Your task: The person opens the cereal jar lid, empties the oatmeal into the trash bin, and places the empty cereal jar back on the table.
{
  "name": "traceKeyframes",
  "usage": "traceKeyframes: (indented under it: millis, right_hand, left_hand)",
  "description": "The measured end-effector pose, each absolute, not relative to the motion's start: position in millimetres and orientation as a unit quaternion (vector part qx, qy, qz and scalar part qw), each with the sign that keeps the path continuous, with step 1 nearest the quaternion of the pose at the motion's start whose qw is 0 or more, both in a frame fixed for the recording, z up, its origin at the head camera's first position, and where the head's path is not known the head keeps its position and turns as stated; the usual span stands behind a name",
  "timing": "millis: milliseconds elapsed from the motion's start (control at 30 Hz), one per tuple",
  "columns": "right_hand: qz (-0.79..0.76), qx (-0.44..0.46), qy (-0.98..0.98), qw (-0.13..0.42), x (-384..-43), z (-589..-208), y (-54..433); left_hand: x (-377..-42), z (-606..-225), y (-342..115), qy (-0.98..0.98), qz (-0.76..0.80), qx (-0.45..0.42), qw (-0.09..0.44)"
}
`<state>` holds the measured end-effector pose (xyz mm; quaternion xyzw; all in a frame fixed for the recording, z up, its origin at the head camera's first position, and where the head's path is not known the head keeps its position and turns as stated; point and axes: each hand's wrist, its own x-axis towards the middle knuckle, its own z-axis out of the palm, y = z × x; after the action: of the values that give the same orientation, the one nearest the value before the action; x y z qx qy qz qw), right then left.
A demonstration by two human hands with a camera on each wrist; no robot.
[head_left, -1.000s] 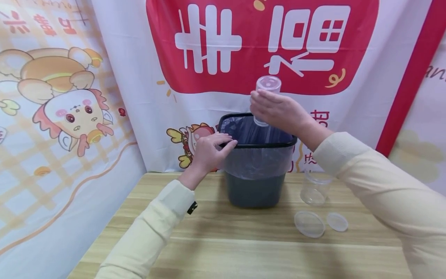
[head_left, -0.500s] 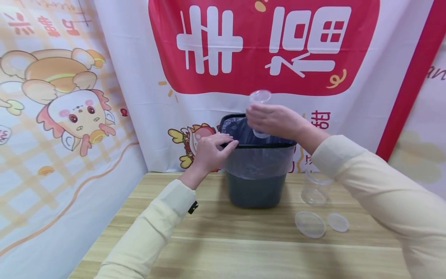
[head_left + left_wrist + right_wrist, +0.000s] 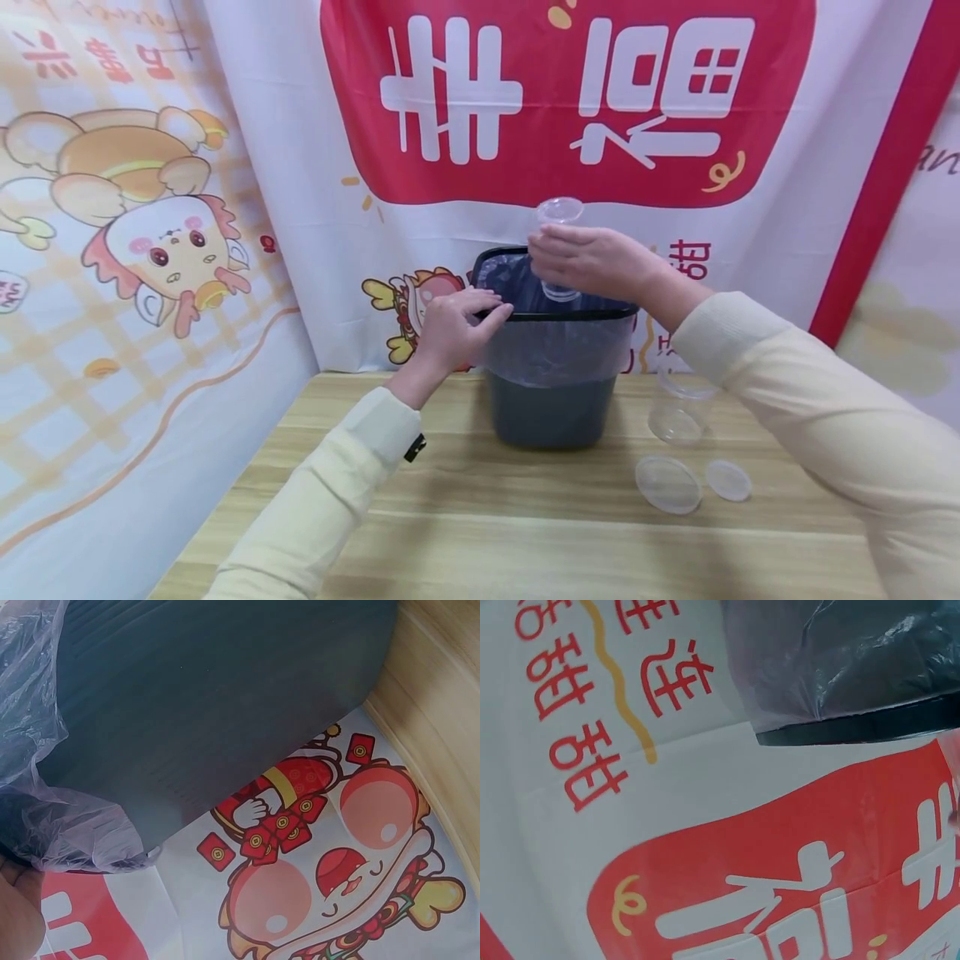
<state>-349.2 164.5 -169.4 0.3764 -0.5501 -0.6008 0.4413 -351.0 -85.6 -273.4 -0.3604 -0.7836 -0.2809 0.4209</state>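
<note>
My right hand (image 3: 577, 262) holds a clear plastic container (image 3: 558, 215) over the mouth of a dark trash bin (image 3: 551, 412). The container's lower end overlaps the bin's opening in the head view, and its middle is hidden behind the fingers. At the bin's front left corner, my left hand (image 3: 455, 325) grips the black rim, thumb on the near side. A translucent bag (image 3: 551, 350) lines the bin and folds down over its outside. The left wrist view shows the bin's side wall (image 3: 225, 697) and part of the left hand (image 3: 21, 911).
Right of the bin stands a larger clear plastic container (image 3: 677, 417), partly behind the right sleeve. In front of it lie a large round lid (image 3: 668, 484) and a smaller lid (image 3: 728, 481). A printed cloth (image 3: 420, 225) hangs behind the wooden table (image 3: 465, 550).
My right hand has lowered the clear container toward the bin's mouth and slightly left, and its tilt has changed. The left hand has stayed on the rim.
</note>
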Motion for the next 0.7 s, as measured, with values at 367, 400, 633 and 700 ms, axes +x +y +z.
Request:
traceKeyframes:
  millis: [367,400,633,700]
  right_hand:
    - [-0.593,0.379,-0.569,0.426,-346.4,-166.3,165.9]
    - [-0.597,0.384,-0.567,0.419,-346.1,-165.7,166.6]
    - [-0.551,0.338,-0.594,0.479,-344.7,-164.7,169.4]
    - [-0.570,0.359,-0.577,0.461,-345.3,-168.3,167.6]
  left_hand:
    - [-350.3,-273.3,-84.6,-0.783,-0.276,-0.360,0.425]
    - [-350.2,-273.4,-84.6,-0.782,-0.276,-0.361,0.426]
    - [-349.4,-271.7,-84.7,-0.783,-0.283,-0.361,0.421]
    - [-349.0,-271.3,-84.4,-0.783,-0.284,-0.361,0.421]
